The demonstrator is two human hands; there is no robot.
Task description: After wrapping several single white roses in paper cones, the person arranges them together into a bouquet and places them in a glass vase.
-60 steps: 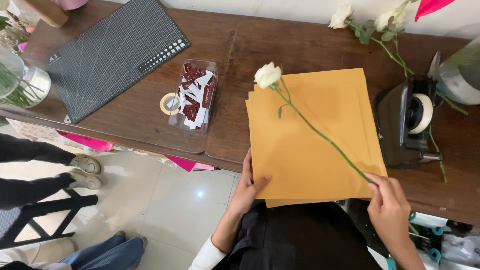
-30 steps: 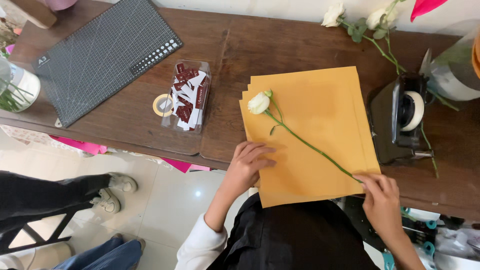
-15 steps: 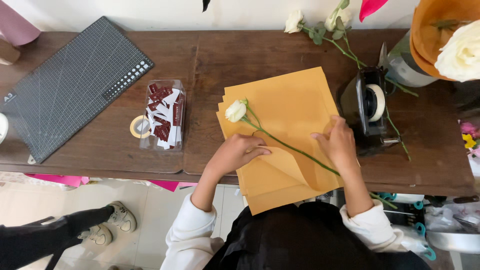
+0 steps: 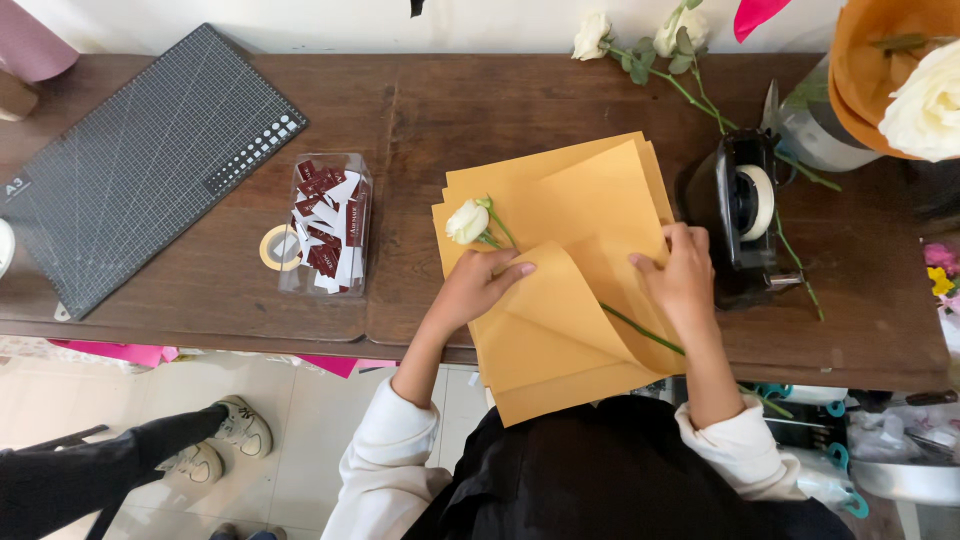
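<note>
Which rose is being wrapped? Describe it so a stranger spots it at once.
On the brown wooden table, find the stack of tan paper sheets. The white rose lies across it between both hands, its stem partly under a folded sheet, unlike the two loose roses farther back.

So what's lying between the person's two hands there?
In the head view, a folded-up corner of the yellow-brown paper lies between left hand and right hand, covering part of the white rose stem.

A dark wooden table (image 4: 480,110) stands against a pale wall (image 4: 400,20), above what appears to be light tiled floor (image 4: 300,470).
</note>
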